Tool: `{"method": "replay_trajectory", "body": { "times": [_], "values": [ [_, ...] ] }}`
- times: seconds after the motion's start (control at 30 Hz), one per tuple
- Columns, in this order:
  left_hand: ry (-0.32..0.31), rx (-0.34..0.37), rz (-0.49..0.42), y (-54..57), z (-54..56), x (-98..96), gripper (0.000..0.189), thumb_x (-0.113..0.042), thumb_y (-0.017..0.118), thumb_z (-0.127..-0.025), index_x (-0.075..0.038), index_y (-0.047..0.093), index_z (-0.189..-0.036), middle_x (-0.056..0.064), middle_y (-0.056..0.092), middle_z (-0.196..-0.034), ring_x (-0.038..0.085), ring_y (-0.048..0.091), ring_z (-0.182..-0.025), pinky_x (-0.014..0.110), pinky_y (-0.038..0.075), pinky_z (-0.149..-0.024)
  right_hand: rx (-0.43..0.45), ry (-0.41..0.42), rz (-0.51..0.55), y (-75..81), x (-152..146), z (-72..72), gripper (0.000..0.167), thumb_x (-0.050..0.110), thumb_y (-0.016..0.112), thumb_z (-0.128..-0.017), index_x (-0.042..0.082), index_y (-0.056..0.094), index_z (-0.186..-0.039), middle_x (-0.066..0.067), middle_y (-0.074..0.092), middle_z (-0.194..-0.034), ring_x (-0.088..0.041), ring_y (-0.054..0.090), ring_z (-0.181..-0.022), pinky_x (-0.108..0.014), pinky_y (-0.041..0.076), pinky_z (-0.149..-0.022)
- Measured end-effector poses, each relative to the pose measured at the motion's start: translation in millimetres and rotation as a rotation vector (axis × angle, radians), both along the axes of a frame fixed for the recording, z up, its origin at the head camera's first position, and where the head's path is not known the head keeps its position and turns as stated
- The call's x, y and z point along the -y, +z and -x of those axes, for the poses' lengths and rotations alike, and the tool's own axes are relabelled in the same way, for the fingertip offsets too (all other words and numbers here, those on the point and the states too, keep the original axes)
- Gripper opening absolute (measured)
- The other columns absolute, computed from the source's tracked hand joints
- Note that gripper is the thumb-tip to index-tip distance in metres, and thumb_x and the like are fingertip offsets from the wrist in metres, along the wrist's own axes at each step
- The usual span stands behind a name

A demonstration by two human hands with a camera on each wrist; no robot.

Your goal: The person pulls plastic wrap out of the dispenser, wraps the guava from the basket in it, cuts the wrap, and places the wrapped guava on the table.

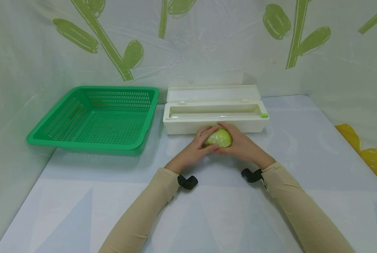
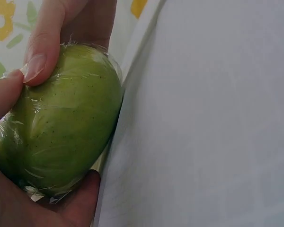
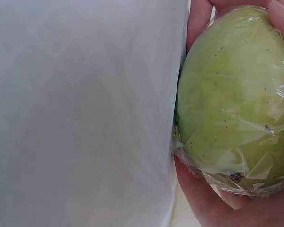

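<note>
A green mango (image 1: 219,138), wrapped in clear cling film, is held between both hands low over the table, just in front of the white box. My left hand (image 1: 192,151) grips its left side, fingers curved over the far side and thumb at the near side. From the right, my right hand (image 1: 243,147) grips it the same way, and the thumb tips nearly meet. In the left wrist view the film on the mango (image 2: 71,113) is wrinkled and bunched at the ends. The right wrist view shows a dark stem spot low on the mango (image 3: 236,94).
Behind the hands stands a long white cling film dispenser (image 1: 215,125), its lid raised, with a green slider at the right end. A green plastic basket (image 1: 95,146) stands at the left. Patterned curtains (image 1: 213,52) border the table (image 1: 213,218).
</note>
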State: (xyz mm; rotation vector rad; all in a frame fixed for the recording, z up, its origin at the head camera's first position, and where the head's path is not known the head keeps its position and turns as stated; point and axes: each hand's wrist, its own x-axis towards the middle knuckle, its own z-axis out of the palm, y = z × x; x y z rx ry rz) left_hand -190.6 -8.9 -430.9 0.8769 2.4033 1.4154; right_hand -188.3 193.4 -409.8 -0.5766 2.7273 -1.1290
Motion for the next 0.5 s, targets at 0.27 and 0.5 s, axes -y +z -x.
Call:
{"method": "replay_trajectory", "body": {
  "times": [0.27,0.5],
  "values": [
    [-0.025,0.003,0.073,3.7,-3.0,1.4,0.061,-0.054,0.048,-0.084,-0.053,0.014,-0.135,-0.012,-0.004,-0.144,0.026,0.02,-0.129,0.052,0.027,-0.095,-0.007,0.015,-0.012,0.8,-0.9,0.2,0.096,0.059,0.069,-0.064,0.026,0.022,-0.141,-0.004,0.03,-0.136,-0.02,0.042,-0.108,-0.041,0.039,-0.083],
    [-0.047,0.114,-0.051,2.0,-0.6,4.3,0.04,-0.057,0.026,-0.091,-0.053,0.03,-0.13,-0.018,0.003,-0.142,0.019,0.021,-0.128,0.052,0.021,-0.098,0.027,0.019,0.038,0.1,0.0,2.1,0.09,0.054,0.073,-0.063,0.025,0.03,-0.137,-0.001,0.032,-0.132,-0.019,0.042,-0.104,-0.038,0.04,-0.08]
  ]
}}
